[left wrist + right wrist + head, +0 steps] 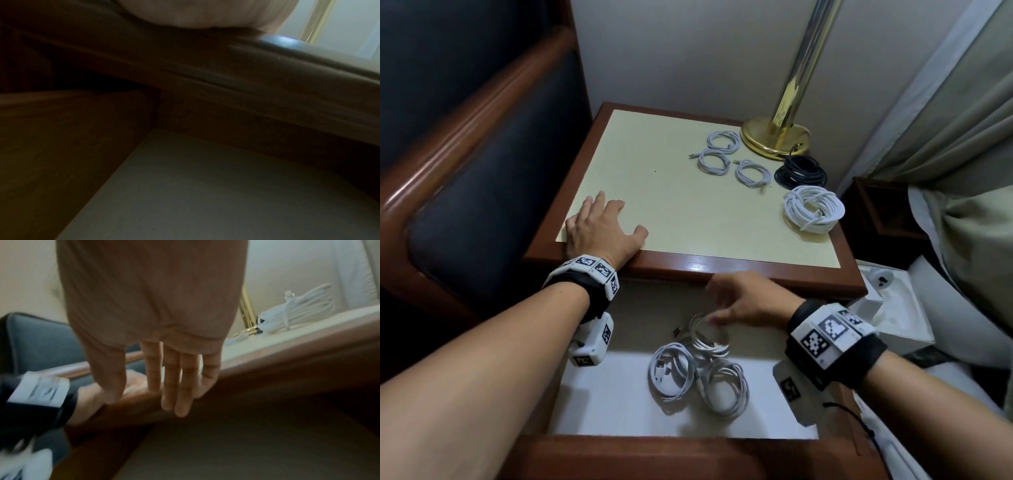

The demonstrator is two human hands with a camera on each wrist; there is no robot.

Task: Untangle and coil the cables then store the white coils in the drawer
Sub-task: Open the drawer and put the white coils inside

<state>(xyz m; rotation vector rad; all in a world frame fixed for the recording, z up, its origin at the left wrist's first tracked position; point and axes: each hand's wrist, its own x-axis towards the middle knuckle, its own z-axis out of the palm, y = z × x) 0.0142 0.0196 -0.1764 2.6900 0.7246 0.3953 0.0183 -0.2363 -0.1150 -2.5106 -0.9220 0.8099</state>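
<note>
Three white coils point(698, 368) lie in the open drawer point(592, 397), right hand point(748, 301) above them, fingers point(170, 386) straight, holding nothing, left hand point(602, 229) flat at the desk point(674, 212) front-left corner; four white coils point(813, 208) and a black coil point(800, 172) remain far-right.

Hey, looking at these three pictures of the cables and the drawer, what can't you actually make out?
- Head view: the right hand is motion-blurred over the drawer; contact with the topmost white coil is unclear.
- Head view: how many coils lie in the drawer is uncertain; they overlap.
- Left wrist view: dark, only the left hand's heel shows; fingers are cut off.
- Right wrist view: the drawer's coils are out of frame; the large white coil is blurred.
</note>
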